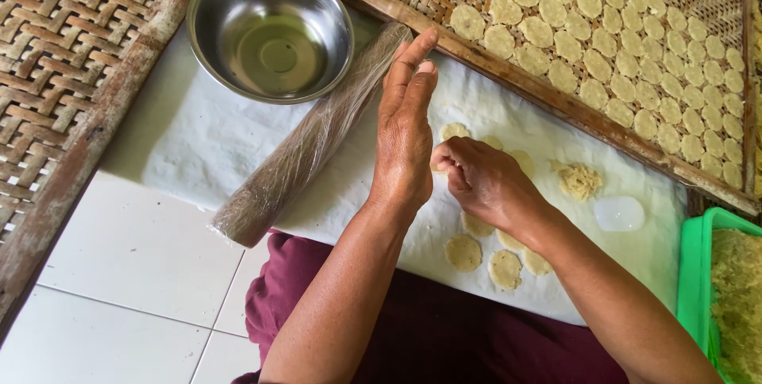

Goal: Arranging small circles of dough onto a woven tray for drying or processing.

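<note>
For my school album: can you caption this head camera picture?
Two hands, left hand upright and right hand curled, work above pale dough discs on a white cloth.

Setting, as I log it from my remote feed: floor of glossy white square tiles (135, 273) with thin grey grout lines, lower left; white cloth sheet (198, 146) spread flat over the tiles; woven bamboo mat with a worn wooden edge (55, 51), upper left. Soft, even daylight; faint shadows.

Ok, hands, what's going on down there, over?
Left hand open, upright. Right hand curled against its palm; contents hidden. Flat dough discs lie below on white cloth. Rolling pin alongside.
</note>
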